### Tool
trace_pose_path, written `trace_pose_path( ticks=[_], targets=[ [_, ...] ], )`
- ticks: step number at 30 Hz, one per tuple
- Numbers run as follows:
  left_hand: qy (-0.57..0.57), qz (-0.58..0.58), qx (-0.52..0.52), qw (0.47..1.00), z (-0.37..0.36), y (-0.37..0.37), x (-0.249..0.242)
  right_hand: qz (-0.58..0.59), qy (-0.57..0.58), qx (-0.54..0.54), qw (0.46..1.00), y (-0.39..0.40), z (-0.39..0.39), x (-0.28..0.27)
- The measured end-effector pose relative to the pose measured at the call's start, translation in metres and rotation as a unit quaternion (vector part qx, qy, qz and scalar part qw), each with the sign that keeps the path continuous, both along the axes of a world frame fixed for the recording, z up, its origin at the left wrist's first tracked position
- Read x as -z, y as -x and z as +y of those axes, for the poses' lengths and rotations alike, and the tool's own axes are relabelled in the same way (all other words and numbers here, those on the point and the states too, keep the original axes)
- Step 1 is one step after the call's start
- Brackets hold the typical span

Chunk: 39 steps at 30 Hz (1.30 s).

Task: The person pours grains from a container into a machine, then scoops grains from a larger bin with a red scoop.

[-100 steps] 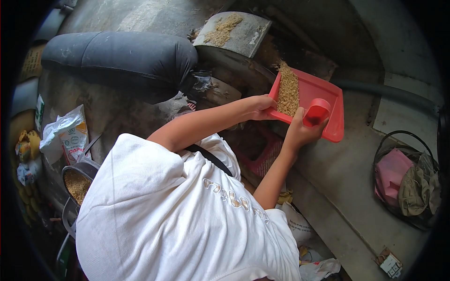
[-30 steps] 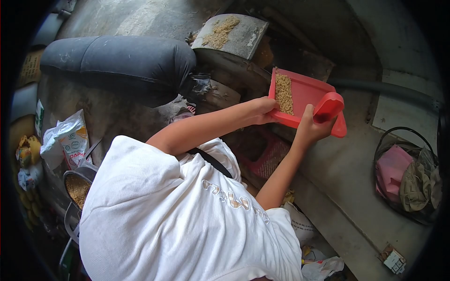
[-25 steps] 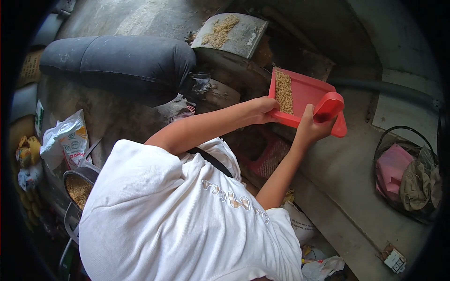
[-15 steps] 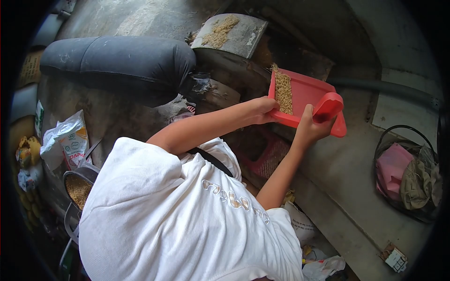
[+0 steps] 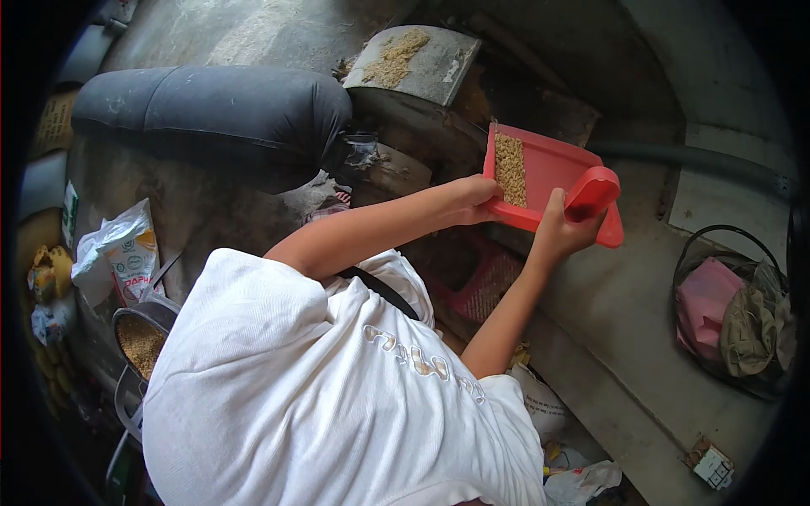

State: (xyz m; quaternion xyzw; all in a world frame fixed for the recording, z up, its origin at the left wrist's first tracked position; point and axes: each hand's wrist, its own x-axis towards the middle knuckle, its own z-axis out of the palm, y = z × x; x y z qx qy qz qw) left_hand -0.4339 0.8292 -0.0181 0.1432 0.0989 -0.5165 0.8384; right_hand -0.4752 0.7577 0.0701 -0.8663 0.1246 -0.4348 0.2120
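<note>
A red plastic dustpan is held out in front of me, tilted. Along its lip at the left lies a strip of pale, husk-like grain. My left hand is closed on the pan's near edge beside the grain, thumb on top. Around the handle end, my right hand is also closed, its thumb pointing up along the handle. Beyond the pan, a curved grey slab carries a loose pile of similar grain.
Left of me stand a pot of grain and a white printed bag. A long dark padded form lies ahead. At right, a black-rimmed basket holds pink and green bags. A white electrical fitting sits lower right.
The bit of grain that stuck out over the dustpan's far corner is gone, and the strip now ends inside the pan. Both hands have barely moved.
</note>
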Motion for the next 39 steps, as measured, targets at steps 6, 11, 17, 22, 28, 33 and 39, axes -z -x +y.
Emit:
trace_pose_path(
  ticks=[6, 11, 17, 22, 28, 33, 39],
  targets=[
    [0.004, -0.006, -0.004, 1.0, 0.003, 0.0, -0.003, 0.003, -0.002, 0.014, 1.0, -0.002, -0.001, -0.001],
    [0.004, -0.009, 0.0, 1.0, 0.003, -0.001, -0.003, 0.012, -0.006, 0.01, 1.0, -0.003, 0.002, -0.005],
    [0.005, 0.017, 0.009, 1.0, 0.003, -0.001, -0.004, 0.007, 0.01, 0.014, 1.0, -0.004, 0.002, -0.004],
    [0.054, 0.001, 0.001, 0.999, -0.006, -0.002, 0.009, 0.021, 0.001, 0.019, 1.0, -0.003, 0.002, -0.005],
    [0.04, 0.007, 0.001, 0.999, -0.006, -0.002, 0.009, 0.014, -0.005, 0.009, 1.0, -0.004, 0.002, -0.004],
    [0.013, 0.015, 0.0, 1.0, 0.002, 0.0, -0.002, 0.008, 0.007, 0.007, 1.0, -0.003, 0.0, -0.003],
    [0.004, 0.026, -0.002, 1.0, 0.0, 0.0, 0.001, 0.026, -0.016, 0.011, 0.999, -0.003, 0.003, -0.005]
  ],
)
